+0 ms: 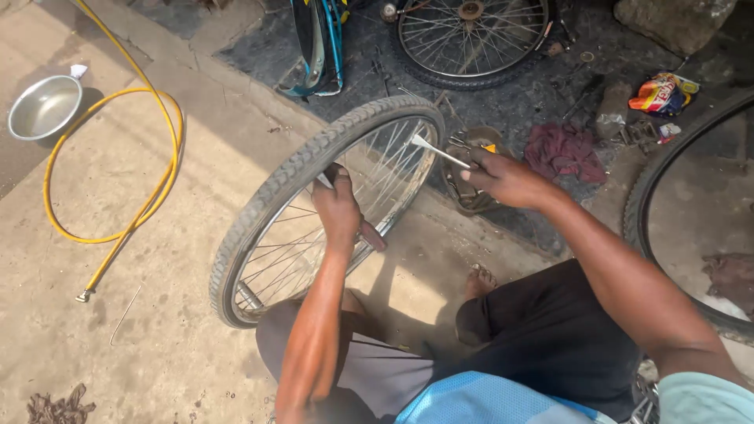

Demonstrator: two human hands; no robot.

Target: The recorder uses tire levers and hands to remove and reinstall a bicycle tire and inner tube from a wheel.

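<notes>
Knees (471, 322) in dark shorts sit nearest; past them stands the bicycle wheel (330, 208), tilted. Left hand (339, 208) clamps its rim near twelve o'clock, fingers hidden behind. Right hand (503, 179) grips a metal tyre lever (436, 149) at two o'clock, handle buried in the fist

You have a grey, block-treaded tyre (290, 177) on silver spokes (314, 235), and the tool (440, 151) is pale metal. Around you lie a yellow hose (161, 169), a silver bowl (43, 107) and a maroon rag (565, 151) (plus 1 red, yellow and blue wrapper (662, 93)). Your shorts (550, 330) are black.
</notes>
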